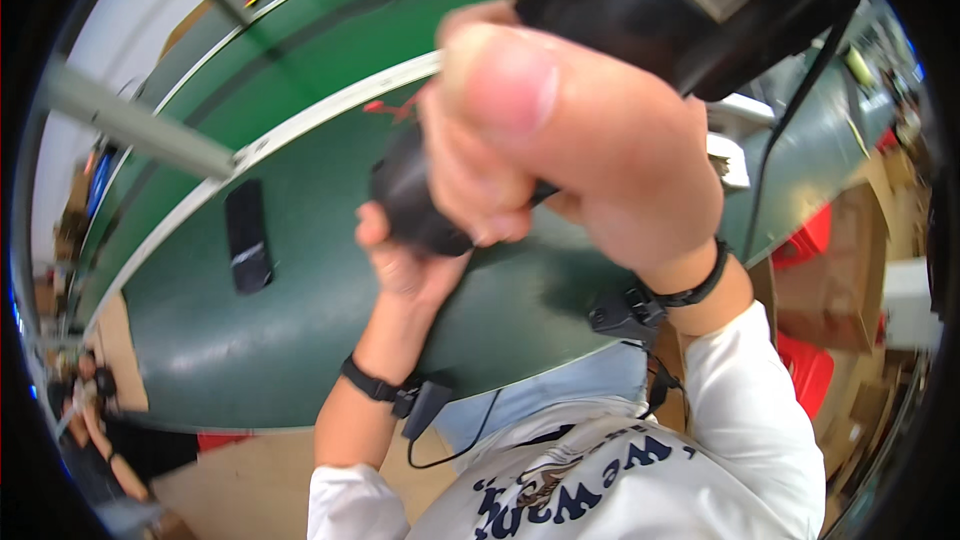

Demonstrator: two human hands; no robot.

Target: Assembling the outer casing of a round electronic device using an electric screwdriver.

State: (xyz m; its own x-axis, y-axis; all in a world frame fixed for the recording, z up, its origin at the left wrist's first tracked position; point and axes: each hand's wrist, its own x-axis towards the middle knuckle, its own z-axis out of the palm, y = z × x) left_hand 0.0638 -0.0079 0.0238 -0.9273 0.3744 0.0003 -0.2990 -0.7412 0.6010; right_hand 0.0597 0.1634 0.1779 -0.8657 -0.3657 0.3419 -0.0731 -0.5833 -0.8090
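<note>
My right hand (590,130) is raised very near the camera, closed around a bulky black power tool (620,20). The tool has an orange ring and a pale plate with red marks; its exact kind cannot be told, as part lies outside the picture. Below and to the left, my left hand (410,275) is closed on a dark rounded object (410,195), blurred and partly covered by my right fingers. A small red piece (390,110) shows just beyond it. On the table to the left lies a flat, elongated black piece (247,235) with a pale mark at its near end.
The green table (200,340) has a white raised rail (310,115) across it and a metal post (150,125) at left. A black cord (780,130) hangs at right. Red stools (800,370) and cardboard boxes (830,280) stand right; another person (95,430) is at lower left.
</note>
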